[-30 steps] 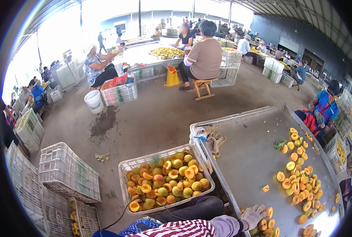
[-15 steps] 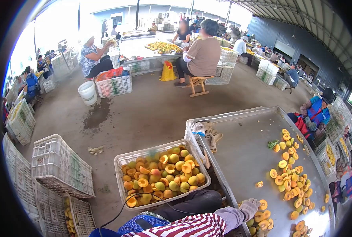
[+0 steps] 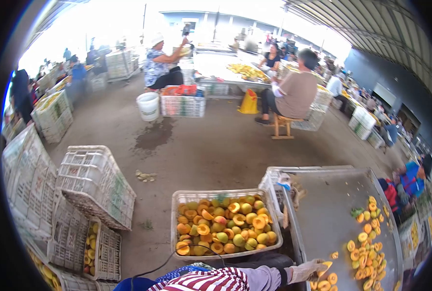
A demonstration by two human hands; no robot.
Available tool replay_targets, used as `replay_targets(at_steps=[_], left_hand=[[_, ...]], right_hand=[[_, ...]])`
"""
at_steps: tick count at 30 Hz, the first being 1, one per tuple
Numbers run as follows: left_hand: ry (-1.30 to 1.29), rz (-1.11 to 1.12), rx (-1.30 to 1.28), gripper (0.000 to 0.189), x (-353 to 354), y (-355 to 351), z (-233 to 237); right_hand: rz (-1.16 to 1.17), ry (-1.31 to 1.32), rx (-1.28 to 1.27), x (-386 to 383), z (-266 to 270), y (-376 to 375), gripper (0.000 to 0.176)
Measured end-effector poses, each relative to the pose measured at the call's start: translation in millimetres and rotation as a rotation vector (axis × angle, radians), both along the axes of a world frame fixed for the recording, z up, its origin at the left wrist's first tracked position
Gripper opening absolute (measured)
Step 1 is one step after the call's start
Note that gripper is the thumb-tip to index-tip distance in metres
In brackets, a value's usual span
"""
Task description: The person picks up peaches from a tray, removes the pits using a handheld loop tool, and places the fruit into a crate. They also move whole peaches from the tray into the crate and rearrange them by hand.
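A gloved hand at the end of a striped sleeve reaches over the near left edge of the metal table [image 3: 323, 213]; I take it as my left hand [image 3: 309, 271]. Its fingers are closed on a yellow-orange fruit piece [image 3: 324, 267]. Just below and right of it lie halved orange fruits [image 3: 328, 281]. More halves [image 3: 369, 257] spread along the table's right part. Left of the table stands a white crate [image 3: 175, 213] full of whole and halved fruit [image 3: 225, 223]. My right hand is out of view.
Empty crates [image 3: 97, 184] are stacked at the left, near a crate of fruit [image 3: 104, 252]. Seated people [image 3: 293, 89] work at a table farther back, beside a white bucket [image 3: 148, 106] and yellow bag [image 3: 248, 102]. Another person [image 3: 410, 179] sits at the right.
The view has swung left, so the scene sits farther right and lower. My left hand, earlier resting over the fruit at the table edge, now has a fruit piece at its fingertips.
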State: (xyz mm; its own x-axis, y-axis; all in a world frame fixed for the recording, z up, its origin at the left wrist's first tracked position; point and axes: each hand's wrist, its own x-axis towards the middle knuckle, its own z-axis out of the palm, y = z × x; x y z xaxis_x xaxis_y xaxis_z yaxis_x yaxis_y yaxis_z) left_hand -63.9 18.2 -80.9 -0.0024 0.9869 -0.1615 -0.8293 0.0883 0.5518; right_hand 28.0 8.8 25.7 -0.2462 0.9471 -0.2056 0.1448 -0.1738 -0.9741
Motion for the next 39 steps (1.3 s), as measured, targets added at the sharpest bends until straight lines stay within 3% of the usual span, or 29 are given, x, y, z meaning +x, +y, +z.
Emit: replay_targets(at_steps=[2,4,5,8,9,17,31,36,39], left_hand=[[-0.087,-0.044,0.036,0.041,-16,-28,17],[-0.094,-0.151,0.09,0.018,-42,-58,28],[-0.056,-0.09,0.073,0.025,-44,-67,33],[0.02,-0.075,0.005,0.016,-58,-83,22],[-0.087,-0.127,0.027,0.015,-62,-85,16],[-0.17,-0.104,0.008,0.019,-72,-91,8],[0.002,-0.133,0.149,0.029,-82,-93,3],[0.039,-0.277,0.161,0.04,-71,-56,-44],[0.131,-0.187,0.127,0.042,-71,-55,-52]], right_hand=[[0.03,-0.004,0.007,-16,0,-5,0.025],[0.062,-0.013,0.011,-31,0,-10,0.025],[0.073,-0.02,0.013,-38,0,-12,0.025],[0.141,-0.019,0.025,-57,-2,-20,0.025],[0.153,-0.02,0.028,-62,-2,-22,0.025],[0.149,-0.049,0.048,-76,0,-41,0.025],[-0.083,-0.08,-0.018,-42,-10,-64,0.025],[-0.153,-0.054,-0.034,-17,-13,-82,0.025],[-0.203,-0.026,-0.025,6,-16,-99,0.025]])
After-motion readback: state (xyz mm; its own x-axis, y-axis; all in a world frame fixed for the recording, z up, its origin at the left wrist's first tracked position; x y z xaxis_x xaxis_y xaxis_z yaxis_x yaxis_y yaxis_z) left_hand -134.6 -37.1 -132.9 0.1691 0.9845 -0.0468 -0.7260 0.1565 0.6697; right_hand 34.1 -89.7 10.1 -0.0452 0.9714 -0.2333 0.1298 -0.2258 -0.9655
